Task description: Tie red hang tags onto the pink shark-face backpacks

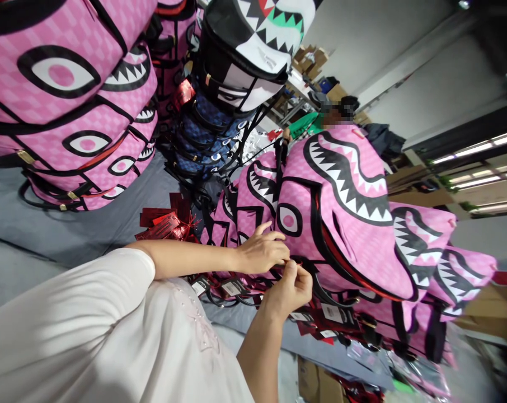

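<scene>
A pink backpack (341, 224) printed with shark teeth and an eye lies in front of me on a row of like bags. My left hand (262, 251) rests against its lower edge with thumb and fingers pinched together. My right hand (290, 288) meets it from below, also pinched. Between the two sets of fingertips is a small red piece at the bag's zip edge, too small to name. Hang tags (232, 288) dangle just under my hands.
A stack of pink shark bags (69, 112) stands at the left, with a pile of blue ones and a black and white one (253, 45) on top behind. Red tags (165, 224) lie on the grey table (89, 224). Another person sits at the back.
</scene>
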`<move>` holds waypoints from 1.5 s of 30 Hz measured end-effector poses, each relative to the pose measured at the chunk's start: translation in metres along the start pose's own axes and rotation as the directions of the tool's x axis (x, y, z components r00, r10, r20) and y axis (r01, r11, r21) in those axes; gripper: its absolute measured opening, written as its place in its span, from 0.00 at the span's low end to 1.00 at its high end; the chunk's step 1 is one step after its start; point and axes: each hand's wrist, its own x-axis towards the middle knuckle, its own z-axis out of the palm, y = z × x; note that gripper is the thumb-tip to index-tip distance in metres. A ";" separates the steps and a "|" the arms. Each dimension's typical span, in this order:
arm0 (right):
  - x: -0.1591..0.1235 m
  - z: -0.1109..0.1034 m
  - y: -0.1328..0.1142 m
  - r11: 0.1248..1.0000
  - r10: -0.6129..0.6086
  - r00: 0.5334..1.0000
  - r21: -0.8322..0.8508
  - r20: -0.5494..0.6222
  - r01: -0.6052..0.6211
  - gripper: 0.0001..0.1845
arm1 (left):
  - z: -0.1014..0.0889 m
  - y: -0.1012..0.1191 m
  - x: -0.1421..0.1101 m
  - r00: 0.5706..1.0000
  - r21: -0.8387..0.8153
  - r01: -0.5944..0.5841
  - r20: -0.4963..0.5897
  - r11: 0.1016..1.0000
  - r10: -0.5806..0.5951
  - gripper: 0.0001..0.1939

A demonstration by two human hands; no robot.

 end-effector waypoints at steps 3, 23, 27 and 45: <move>-0.002 0.001 -0.001 1.000 0.018 1.000 0.008 0.010 -0.018 0.19 | -0.003 0.002 0.000 1.000 0.013 0.028 -0.007 1.000 -0.028 0.07; -0.034 -0.007 0.003 0.980 0.048 0.995 -0.188 -0.086 -0.063 0.26 | -0.020 -0.076 -0.074 0.930 -0.017 0.225 -0.296 0.974 -0.219 0.19; -0.079 -0.033 0.014 0.961 0.129 0.985 -0.229 -0.118 -0.154 0.25 | -0.038 -0.147 -0.159 0.662 0.038 0.716 -0.356 0.697 -0.660 0.19; -0.161 -0.066 0.029 0.883 0.386 0.921 -0.307 0.048 -0.354 0.22 | -0.011 -0.205 -0.203 0.546 0.158 0.835 -0.114 0.527 -0.830 0.06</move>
